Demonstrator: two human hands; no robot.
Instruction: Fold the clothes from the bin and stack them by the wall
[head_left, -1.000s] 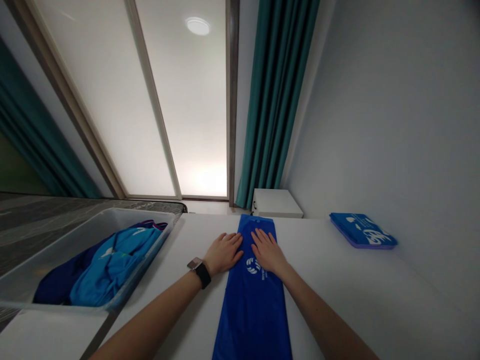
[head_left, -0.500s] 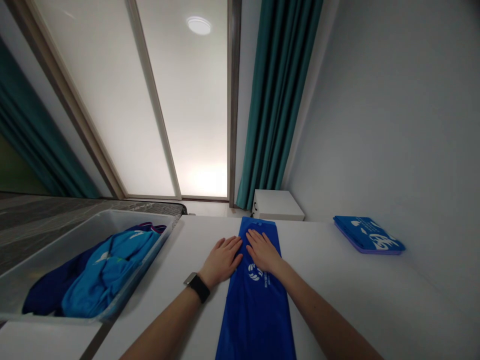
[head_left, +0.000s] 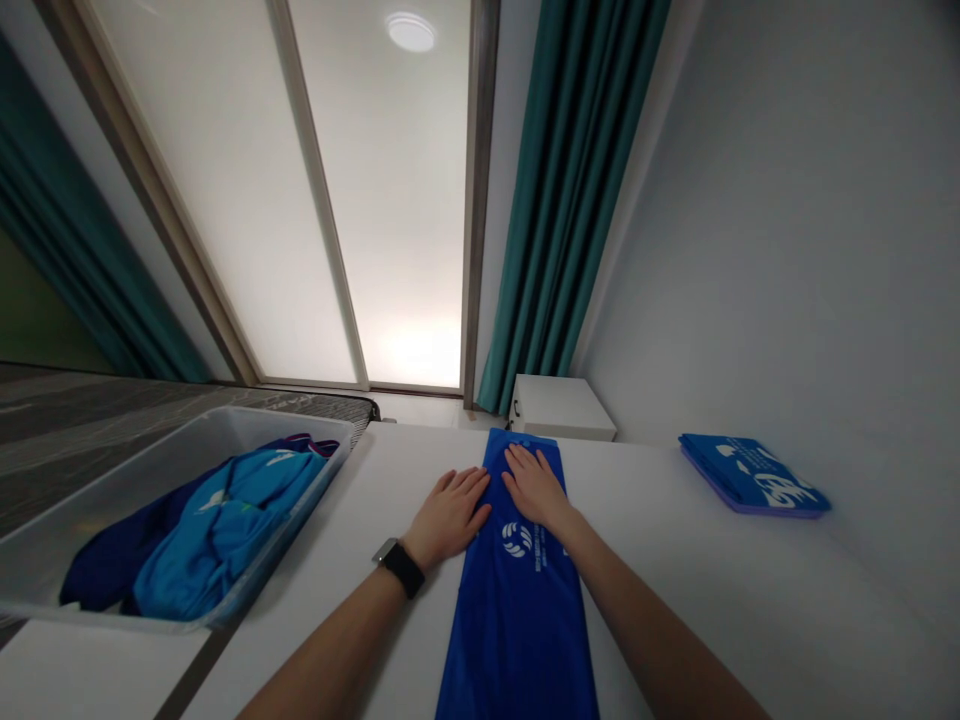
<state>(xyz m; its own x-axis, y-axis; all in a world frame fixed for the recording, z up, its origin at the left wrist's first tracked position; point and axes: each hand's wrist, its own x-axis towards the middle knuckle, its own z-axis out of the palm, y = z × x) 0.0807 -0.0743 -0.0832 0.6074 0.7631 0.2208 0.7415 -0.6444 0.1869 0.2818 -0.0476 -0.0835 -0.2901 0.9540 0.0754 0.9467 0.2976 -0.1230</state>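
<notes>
Our right hand [head_left: 536,487] lies open and palm down on the blue cloth [head_left: 517,625], near the counter's far edge, with its fingers slightly spread and grasping nothing. Our left hand [head_left: 448,515] is also flat and open, its fingertips touching the cloth's left border and its palm on the white counter [head_left: 645,525]. The cloth lies as a long strip from the far edge toward us, its near end out of view, with a white print just below our right fingers. We judge this to be pressing or smoothing at the far end; a further stroke would call for light, even pressure, since a hard push could drag or wrinkle the thin fabric. At the counter's left edge we have a translucent bin [head_left: 169,462] holding a bright blue garment [head_left: 236,505] and darker clothing [head_left: 127,555], well apart from the cloth. A folded blue stack [head_left: 750,475] sits toward the far right corner, by the wall. We see no object between our hands; our forearms flank the strip, and they could catch its sides.
</notes>
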